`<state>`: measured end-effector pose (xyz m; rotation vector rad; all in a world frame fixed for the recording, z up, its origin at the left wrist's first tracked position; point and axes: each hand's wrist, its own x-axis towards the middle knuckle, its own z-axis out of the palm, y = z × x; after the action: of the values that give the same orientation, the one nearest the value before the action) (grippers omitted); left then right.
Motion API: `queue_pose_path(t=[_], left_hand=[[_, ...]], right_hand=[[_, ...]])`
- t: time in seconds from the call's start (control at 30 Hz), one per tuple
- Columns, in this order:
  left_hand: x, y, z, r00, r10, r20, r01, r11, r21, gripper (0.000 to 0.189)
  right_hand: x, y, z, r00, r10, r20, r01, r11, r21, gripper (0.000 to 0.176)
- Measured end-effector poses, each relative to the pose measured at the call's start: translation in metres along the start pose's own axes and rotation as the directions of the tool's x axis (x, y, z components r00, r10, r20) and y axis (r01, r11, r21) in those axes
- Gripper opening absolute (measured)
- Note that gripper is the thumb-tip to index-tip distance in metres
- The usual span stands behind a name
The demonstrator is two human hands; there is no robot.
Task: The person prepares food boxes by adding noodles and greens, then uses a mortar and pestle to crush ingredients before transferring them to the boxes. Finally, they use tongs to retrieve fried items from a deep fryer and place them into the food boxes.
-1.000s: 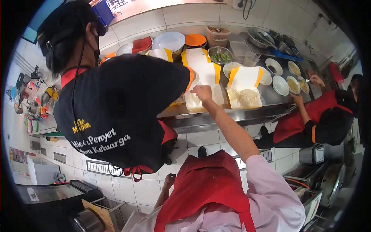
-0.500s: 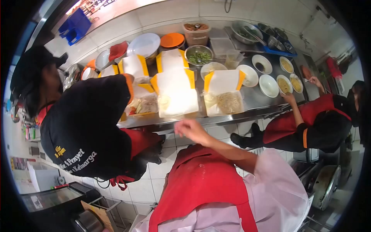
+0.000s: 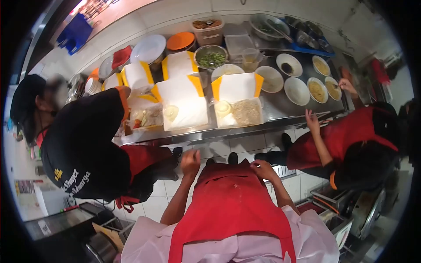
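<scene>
My left hand [image 3: 190,163] is raised in front of the counter edge, left of my red apron; its fingers look curled, but blur hides whether anything is in them. On the right of the apron, my right hand [image 3: 263,169] has bent fingers near the apron's upper corner, and what it may hold is too small to make out. Neither touches the counter. Beyond them stand two open yellow-and-white boxes: the middle box [image 3: 193,115] shows a small pale item on white lining, and the right box [image 3: 223,120] holds a pale item beside pale brownish food.
A co-worker in black [image 3: 87,140] bends over another box [image 3: 144,105] at the left. At the right, another co-worker [image 3: 346,144] reaches to bowls of yellow food [image 3: 316,90]. A steel bowl of chopped greens [image 3: 211,59] stands behind the boxes.
My left hand has come into view. My right hand has moved back and to the right, away from the counter edge. The right co-worker's nearer hand has left the bowl.
</scene>
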<state>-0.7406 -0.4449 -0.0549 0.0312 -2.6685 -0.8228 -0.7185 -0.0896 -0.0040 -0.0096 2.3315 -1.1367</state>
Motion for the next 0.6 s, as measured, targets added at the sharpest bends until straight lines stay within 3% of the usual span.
queue_pose_path(t=[0.03, 0.13, 0.27, 0.33, 0.47, 0.53, 0.6], left_hand=[[0.040, 0.041, -0.022, 0.997, -0.055, 0.049, 0.055, 0.998, 0.008, 0.022], [0.128, 0.102, -0.024, 0.968, 0.150, -0.203, -0.113, 0.977, 0.182, 0.035], [0.165, 0.094, 0.000, 0.996, 0.051, 0.075, -0.071, 0.953, 0.295, 0.028], [0.170, 0.087, -0.001, 0.969, 0.005, 0.247, -0.061, 0.973, 0.221, 0.025], [0.169, 0.057, 0.003, 0.980, -0.027, 0.197, 0.027, 1.000, 0.001, 0.007], [0.168, 0.039, -0.003, 0.999, -0.003, -0.032, -0.002, 0.988, -0.155, 0.004], [0.167, 0.043, -0.039, 0.974, -0.198, -0.108, 0.159, 0.942, -0.297, 0.005]], right_hand=[[0.003, -0.004, 0.001, 1.000, 0.016, -0.016, -0.016, 1.000, 0.020, 0.032], [0.010, -0.014, 0.005, 1.000, -0.010, 0.007, 0.010, 0.997, 0.074, 0.034], [0.016, -0.033, 0.008, 0.998, -0.062, 0.030, 0.060, 0.995, 0.083, 0.035], [0.013, -0.039, 0.011, 0.998, -0.059, 0.016, 0.056, 0.990, 0.129, 0.036], [0.005, -0.041, 0.025, 0.999, -0.032, -0.020, 0.034, 0.989, 0.146, 0.033], [0.008, -0.032, 0.040, 0.997, -0.058, -0.047, 0.065, 0.986, 0.150, 0.031], [0.009, -0.022, 0.053, 0.996, -0.080, -0.040, 0.085, 0.987, 0.137, 0.031]])
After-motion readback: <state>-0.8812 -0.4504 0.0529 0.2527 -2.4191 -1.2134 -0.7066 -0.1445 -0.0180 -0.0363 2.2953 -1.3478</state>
